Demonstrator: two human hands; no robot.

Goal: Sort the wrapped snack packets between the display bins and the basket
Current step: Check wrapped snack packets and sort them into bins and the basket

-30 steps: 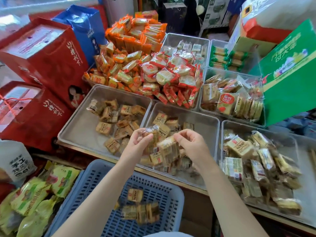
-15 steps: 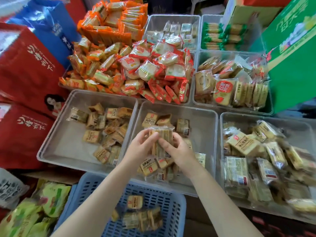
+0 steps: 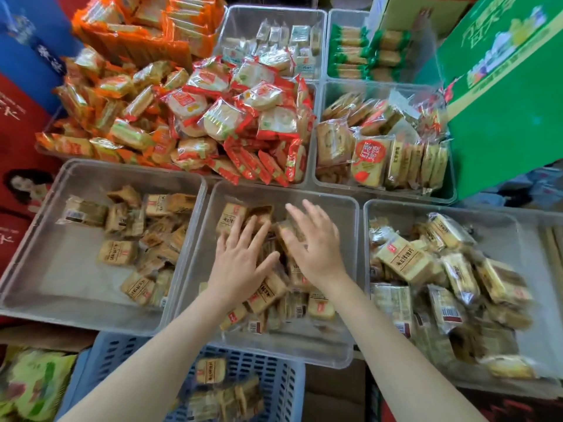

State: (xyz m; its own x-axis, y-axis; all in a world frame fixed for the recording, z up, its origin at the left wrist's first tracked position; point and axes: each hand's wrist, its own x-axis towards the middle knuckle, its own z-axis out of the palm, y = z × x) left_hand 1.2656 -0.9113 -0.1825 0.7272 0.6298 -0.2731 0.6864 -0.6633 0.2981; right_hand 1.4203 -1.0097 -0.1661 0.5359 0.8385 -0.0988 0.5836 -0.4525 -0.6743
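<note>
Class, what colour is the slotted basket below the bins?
Blue: the basket shows best in the head view, bottom centre.

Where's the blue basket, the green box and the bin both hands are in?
blue basket (image 3: 275,383), head view, on its slotted floor at the right.
green box (image 3: 505,95), head view, on its broad front face.
middle clear bin (image 3: 283,350), head view, on its near wall.

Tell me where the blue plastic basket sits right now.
In the head view, the blue slatted plastic basket sits bottom centre, below the middle clear bin, with green snack bags to its left.
</note>
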